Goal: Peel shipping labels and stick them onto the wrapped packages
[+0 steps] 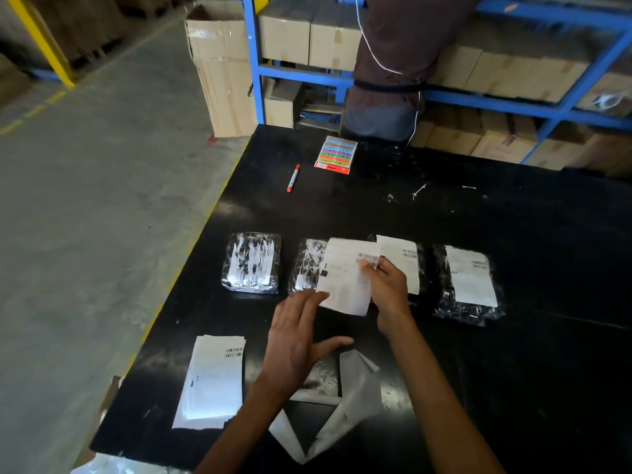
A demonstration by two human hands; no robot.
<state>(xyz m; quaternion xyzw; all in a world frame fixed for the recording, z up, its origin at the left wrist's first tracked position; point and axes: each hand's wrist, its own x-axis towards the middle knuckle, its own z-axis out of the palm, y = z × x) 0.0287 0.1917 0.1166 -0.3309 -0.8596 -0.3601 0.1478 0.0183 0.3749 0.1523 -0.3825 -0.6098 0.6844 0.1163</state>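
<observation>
Head view is showing a label being held just above the second package in a row of four, tilted, probably so it can be lined up before its sticky side touches the wrap. The right hand is pinching the label's right edge near the barcode, thumb and fingertips closed on the paper. The left hand is hovering open at the lower left corner, fingers spread and just meeting that corner, likely getting ready to smooth the label down. To the left, the first package is lying bare; to the right, the third package and fourth package are already wearing labels, so the work seems about half done. Nearer the person, a label stack is waiting by the table's left edge, and peeled backing is lying crumpled beneath the left wrist. Farther off, a red marker and a coloured card are lying unused
</observation>
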